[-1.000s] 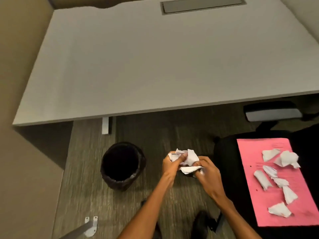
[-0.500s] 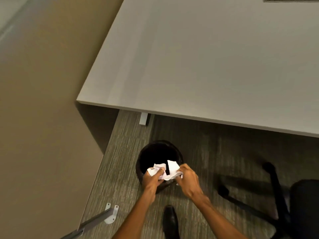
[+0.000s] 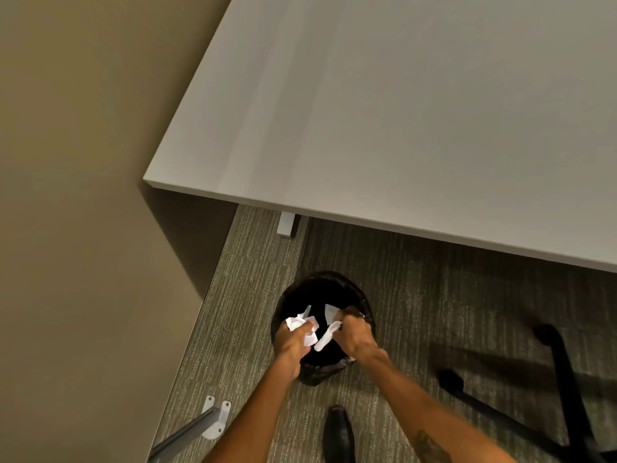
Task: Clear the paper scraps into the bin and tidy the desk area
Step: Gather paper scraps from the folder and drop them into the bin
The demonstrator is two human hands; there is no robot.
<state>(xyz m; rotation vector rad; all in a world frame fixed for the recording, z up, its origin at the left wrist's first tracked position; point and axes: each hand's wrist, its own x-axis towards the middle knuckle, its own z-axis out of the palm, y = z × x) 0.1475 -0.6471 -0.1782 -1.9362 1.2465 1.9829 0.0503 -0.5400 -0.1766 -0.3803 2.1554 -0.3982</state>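
Both forearms are bare, no sleeves showing. The right forearm (image 3: pixel 430 439) bears a dark tattoo (image 3: pixel 429 446). One black shoe (image 3: pixel 339 436) shows below.

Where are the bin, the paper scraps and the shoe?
bin (image 3: pixel 319 290), head view, far rim.
paper scraps (image 3: pixel 295 324), head view, crumpled piece in the left hand.
shoe (image 3: pixel 339 432), head view, upper.

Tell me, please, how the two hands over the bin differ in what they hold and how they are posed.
The left hand clutches a crumpled bunch of scraps, while the right hand pinches flatter, longer strips. The left hand sits over the bin's near-left side; the right hand is over its right rim. Both are closed on white paper above the bin's dark opening.
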